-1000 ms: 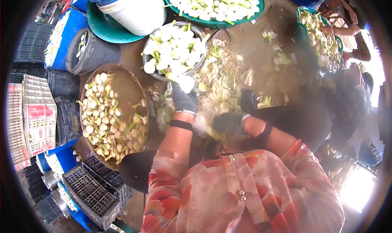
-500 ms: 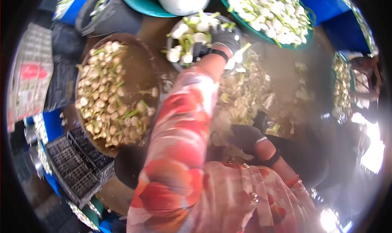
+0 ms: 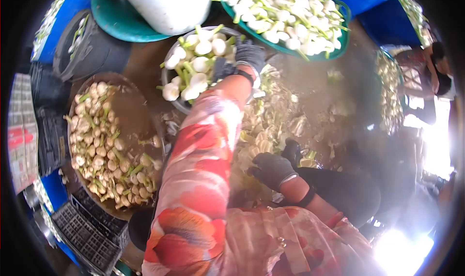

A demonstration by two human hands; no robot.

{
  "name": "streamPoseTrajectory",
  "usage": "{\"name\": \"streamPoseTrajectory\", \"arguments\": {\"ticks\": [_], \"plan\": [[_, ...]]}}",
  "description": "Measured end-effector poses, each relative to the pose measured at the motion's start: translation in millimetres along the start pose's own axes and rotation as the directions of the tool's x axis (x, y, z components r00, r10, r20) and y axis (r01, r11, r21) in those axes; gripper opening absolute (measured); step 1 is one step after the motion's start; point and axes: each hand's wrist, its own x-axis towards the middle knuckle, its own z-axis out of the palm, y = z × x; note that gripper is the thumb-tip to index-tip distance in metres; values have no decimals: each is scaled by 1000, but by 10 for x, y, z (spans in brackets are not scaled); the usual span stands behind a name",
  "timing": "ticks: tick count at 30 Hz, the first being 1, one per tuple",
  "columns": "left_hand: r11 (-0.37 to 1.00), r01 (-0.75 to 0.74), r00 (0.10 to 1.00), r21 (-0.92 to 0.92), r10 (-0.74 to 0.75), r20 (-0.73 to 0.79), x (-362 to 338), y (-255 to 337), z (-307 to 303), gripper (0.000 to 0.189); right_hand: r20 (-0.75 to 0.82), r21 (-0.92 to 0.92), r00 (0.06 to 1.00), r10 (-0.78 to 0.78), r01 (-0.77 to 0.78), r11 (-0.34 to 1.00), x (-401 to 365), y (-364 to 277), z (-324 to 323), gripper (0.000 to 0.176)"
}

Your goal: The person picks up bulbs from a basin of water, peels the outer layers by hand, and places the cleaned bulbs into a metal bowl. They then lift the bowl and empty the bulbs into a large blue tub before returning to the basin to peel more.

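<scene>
A bowl [image 3: 166, 72] at the upper middle holds white, trimmed garlic bulbs [image 3: 203, 47] with short green stems. My left hand [image 3: 248, 55], in a grey glove, reaches over the right side of this bowl. Its fingers look stretched apart beside the bulbs; the tips are partly hidden. Lower down, my right hand [image 3: 275, 170], also gloved, hovers over loose garlic husks [image 3: 264, 116] near my dark-clad knee. Its fingers are loosely bent and apart, and I see no bulb between them; the palm side is hidden.
A brown basin [image 3: 138, 99] of unpeeled garlic stands left. Behind are a green tub [image 3: 276, 46] heaped with white bulbs, a white bucket [image 3: 167, 9] and a dark bucket [image 3: 97, 48]. A black crate [image 3: 89, 235] lies lower left. Another person [image 3: 426, 77] sits at the far right.
The view has shifted, so the bowl and basins appear lower and further left. My left hand stays at the bowl's right side. My right hand shows more sharply over the husks.
</scene>
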Motion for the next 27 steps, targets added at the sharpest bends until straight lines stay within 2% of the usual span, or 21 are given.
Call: {"name": "streamPoseTrajectory", "arguments": {"ticks": [3, 6, 7, 9, 10, 11, 13, 14, 15, 16, 17, 18, 19, 20, 21, 22, 23, 24, 25, 26, 27], "plan": [[999, -6, 975, 41, 15, -221, 438, 43, 619, 34, 114, -169, 989, -94, 113, 979, 134, 242, 238, 30], [989, -56, 927, -135, 1, -375, 71, 165, 219, 25, 60, -181, 918, -391, 395, 901, 56, 156, 140, 17], [997, -74, 929, -36, 56, -365, -315, 129, -270, 19, 62, -233, 874, -482, 482, 844, 57, 151, 129, 14], [877, -110, 839, -468, -171, -517, -944, 169, -839, 8, 154, -446, 758, -634, 626, 640, 117, 175, 194, 12], [831, -215, 858, -514, -90, -505, -1244, 226, -1071, 18, 122, -531, 730, -673, 621, 577, 144, 269, 319, 13], [765, -310, 868, -564, -14, -496, -1570, 267, -1213, 30, 59, -453, 769, -636, 588, 670, 183, 362, 458, 14], [502, -295, 954, -813, 117, -275, -2283, 365, -1194, 20, -34, -281, 854, -520, 491, 825, 209, 513, 669, 16], [585, -293, 932, -756, -2, -363, -2510, 211, -1195, 24, 92, -449, 778, -622, 590, 671, 125, 261, 436, 17], [663, -280, 884, -694, -105, -456, -2713, -12, -1182, 28, 104, -427, 793, -601, 581, 693, 99, 194, 386, 17], [856, -196, 894, -479, -44, -445, -2771, -485, -871, 31, 110, -407, 807, -580, 569, 715, 77, 151, 362, 17], [845, 158, 973, -512, -221, -65, -2754, -870, -948, 33, 112, -387, 820, -561, 556, 735, 54, 90, 324, 17], [641, 460, 800, -614, -600, -27, -2928, -1067, -1335, 35, 146, -414, 835, -530, 538, 734, -2, -18, 243, 19], [611, 588, 757, -530, -646, 95, -3090, -1494, -1147, 47, 137, -421, 853, -503, 510, 750, -21, -57, 235, 19], [593, 722, 689, -355, -661, 297, -3197, -1719, -1128, 54, 130, -426, 869, -478, 484, 764, -38, -87, 236, 20], [574, 805, 567, -148, -674, 473, -3311, -1912, -1102, 60, 124, -431, 883, -453, 459, 777, -52, -119, 241, 20], [704, 699, 649, -126, -551, 525, -3570, -2252, -553, 63, 145, -427, 897, -418, 438, 791, -41, -154, 232, 26], [713, 683, 665, -157, -518, 537, -3727, -2311, -91, 64, 127, -396, 914, -385, 403, 825, -14, -151, 262, 29], [721, 666, 681, -189, -485, 549, -3879, -2363, 354, 65, 107, -366, 931, -349, 363, 857, 21, -115, 329, 32], [610, 747, 640, -264, -552, 534, -3971, -2245, 598, 63, 90, -334, 946, -310, 322, 886, 13, -92, 362, 36], [754, 572, 803, -321, -436, 407, -4178, -2585, 1265, 37, 54, -289, 962, -268, 272, 918, -23, -118, 341, 46], [627, 664, 746, -408, -527, 407, -4174, -2478, 1106, 36, 65, -257, 978, -200, 210, 943, -16, -107, 341, 47]]}}
